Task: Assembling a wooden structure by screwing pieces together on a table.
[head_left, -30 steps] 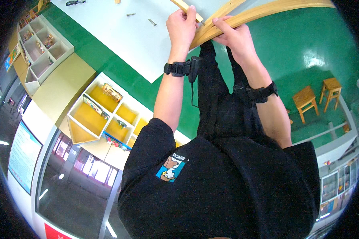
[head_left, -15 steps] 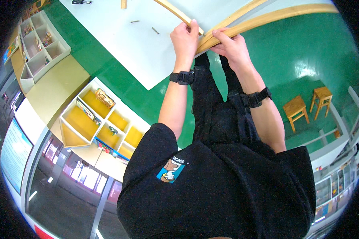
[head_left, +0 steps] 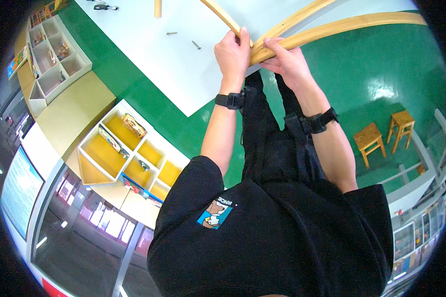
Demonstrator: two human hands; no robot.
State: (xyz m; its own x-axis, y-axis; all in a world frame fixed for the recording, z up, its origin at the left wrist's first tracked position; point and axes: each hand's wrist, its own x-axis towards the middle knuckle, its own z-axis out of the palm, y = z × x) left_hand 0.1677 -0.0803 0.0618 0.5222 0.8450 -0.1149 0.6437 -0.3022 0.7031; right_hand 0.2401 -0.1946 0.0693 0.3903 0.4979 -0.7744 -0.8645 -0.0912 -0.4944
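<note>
My left hand [head_left: 233, 53] is closed, thumb and fingers pinching the near end of a narrow wooden strip [head_left: 219, 15] that runs away to the upper left. My right hand [head_left: 290, 63] grips a longer, wider wooden strip [head_left: 342, 30], thumb on top; it stretches far to the right, past the table's edge. Between them, another wooden strip [head_left: 298, 19] slants away to the upper right. All three ends come together between my hands, over the near edge of the white table [head_left: 183, 74]. My fingers partly cover how the ends meet.
On the table lie two screws [head_left: 196, 45], a black-handled screwdriver [head_left: 105, 7] and a short wooden piece [head_left: 157, 8]. Left of me stand a low shelf unit with yellow compartments [head_left: 101, 151] and a grey cubby shelf [head_left: 49, 74]. Two wooden stools [head_left: 369, 139] stand at the right on the green floor.
The whole picture has shifted slightly, with the table and its tools a little lower in view. Both hands keep their hold, and the strips keep nearly the same arrangement.
</note>
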